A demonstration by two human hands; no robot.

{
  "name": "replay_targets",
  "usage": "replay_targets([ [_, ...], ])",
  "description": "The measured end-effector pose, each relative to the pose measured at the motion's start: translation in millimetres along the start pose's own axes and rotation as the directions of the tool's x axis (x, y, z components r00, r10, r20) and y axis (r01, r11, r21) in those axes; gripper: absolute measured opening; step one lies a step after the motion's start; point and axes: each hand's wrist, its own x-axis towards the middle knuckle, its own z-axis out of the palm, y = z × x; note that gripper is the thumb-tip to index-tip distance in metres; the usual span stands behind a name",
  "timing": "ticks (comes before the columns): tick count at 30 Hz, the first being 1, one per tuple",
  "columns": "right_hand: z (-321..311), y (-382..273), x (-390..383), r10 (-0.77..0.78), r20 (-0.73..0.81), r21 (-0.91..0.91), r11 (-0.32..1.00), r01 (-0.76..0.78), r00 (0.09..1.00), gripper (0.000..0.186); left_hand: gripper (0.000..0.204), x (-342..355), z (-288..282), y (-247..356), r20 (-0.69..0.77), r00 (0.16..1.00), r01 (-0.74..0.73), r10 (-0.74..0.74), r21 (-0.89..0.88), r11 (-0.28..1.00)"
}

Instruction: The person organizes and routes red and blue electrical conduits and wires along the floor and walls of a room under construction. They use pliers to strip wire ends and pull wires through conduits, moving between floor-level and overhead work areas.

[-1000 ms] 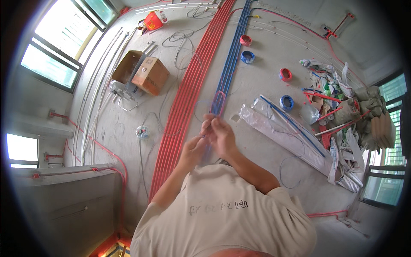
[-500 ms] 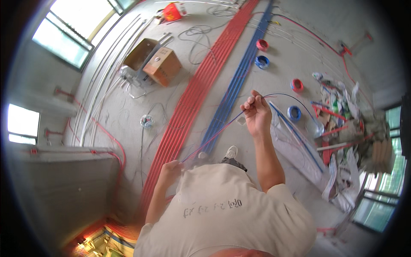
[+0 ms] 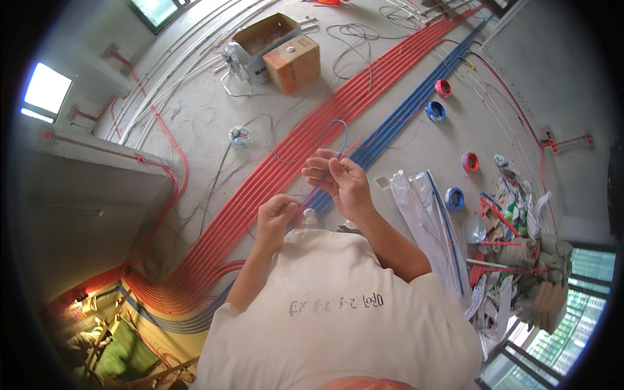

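A thin blue electrical wire (image 3: 345, 133) curves in a small loop above my right hand, and a reddish one runs close to it between my hands. My left hand (image 3: 278, 220) is closed, pinching the wires near my shirt front. Up and to the right of it, my right hand (image 3: 348, 187) has the wires between thumb and fingers, the other fingers loosely extended. Under both hands lie rows of red conduit (image 3: 286, 156) and blue conduit (image 3: 396, 123) along the floor.
Wire coils, red (image 3: 470, 162) and blue (image 3: 454, 199), sit on the right, near piled scraps (image 3: 513, 201) and a long white plastic wrap (image 3: 416, 214). Cardboard boxes (image 3: 292, 64) stand at the far left. A low wall (image 3: 84, 201) rises on the left, beside an opening lower left.
My right hand has come down and left, much closer to my left hand, and its fingers have loosened. The wire's long arc is now a small loop. The view has turned.
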Motion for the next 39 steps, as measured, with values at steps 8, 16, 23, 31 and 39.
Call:
replay_targets([
  [8,8,-12,-2,-0.045,0.017,-0.139,0.989,0.047,0.999,0.036,0.016,0,1,22,0.199,0.98,0.012,0.003,-0.074,0.997],
  [16,9,-12,-18,-0.185,-0.058,-0.223,0.96,0.168,0.981,0.039,0.003,16,15,25,0.112,0.992,-0.066,0.06,0.048,0.997],
  [23,-9,-29,-28,-0.341,-0.111,-0.169,0.932,0.32,0.933,0.045,0.017,19,-8,-9,0.333,0.942,-0.03,0.052,-0.07,0.997],
  [31,-31,-37,-36,-0.568,-0.288,-0.287,0.819,0.497,0.771,0.035,0.011,17,-28,-38,0.508,0.861,0.001,-0.015,0.028,1.0],
  [39,36,-33,1,-0.436,-0.419,-0.094,0.893,0.44,0.796,0.017,0.011,-32,-62,-43,0.3,0.954,-0.019,-0.007,0.085,0.996],
])
